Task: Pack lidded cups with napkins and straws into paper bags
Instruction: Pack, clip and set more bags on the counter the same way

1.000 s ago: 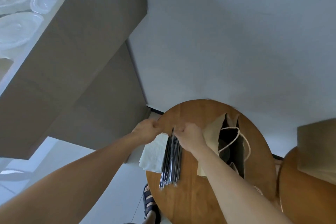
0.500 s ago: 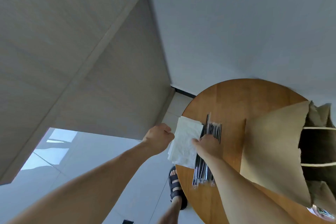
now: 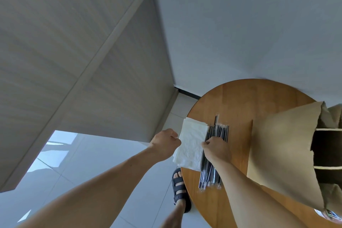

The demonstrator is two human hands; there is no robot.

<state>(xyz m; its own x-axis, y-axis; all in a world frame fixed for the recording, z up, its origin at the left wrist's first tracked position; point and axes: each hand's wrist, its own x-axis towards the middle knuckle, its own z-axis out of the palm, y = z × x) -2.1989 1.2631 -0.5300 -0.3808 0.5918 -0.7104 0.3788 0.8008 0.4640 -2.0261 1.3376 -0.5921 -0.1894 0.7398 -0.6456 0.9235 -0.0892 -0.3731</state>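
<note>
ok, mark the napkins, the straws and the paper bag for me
napkins point(image 3: 192, 144), head view, middle of top sheet.
straws point(image 3: 220, 131), head view, bundle's far half.
paper bag point(image 3: 281, 150), head view, flat brown side.

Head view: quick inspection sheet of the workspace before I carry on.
Surface: round wooden table.
Job's things: napkins overhang the table's left edge; wrapped black straws lie beside them; open paper bag to the right; no cups seen.
Clutter: small unclear item by the bag's near corner.
Grippers: left hand pinches the napkins' edge; right hand over the straws, grip unclear.
Cables: nothing seen.
Surroundings: tiled floor, sandalled foot, pale wall.
</note>
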